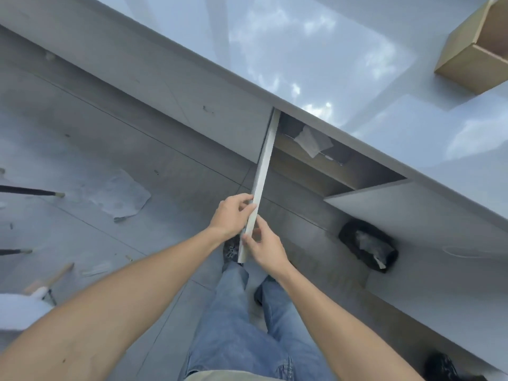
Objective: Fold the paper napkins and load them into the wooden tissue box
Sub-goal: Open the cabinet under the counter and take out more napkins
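The wooden tissue box (467,55) stands on the glossy white countertop (316,56) at the upper right, partly cut off by the frame. Below the counter a white cabinet door (262,177) is swung out and seen edge-on. My left hand (232,215) grips its free edge from the left, and my right hand (265,247) pinches the same edge just below. Inside the cabinet a crumpled white paper napkin (313,140) lies on the wooden shelf (297,166) beside a dark object.
A second cabinet door (398,199) stands out to the right. A black bin (367,246) with rubbish sits on the grey tiled floor beneath it. A flattened sheet of paper (118,193) lies on the floor at left, near thin chair legs (33,192).
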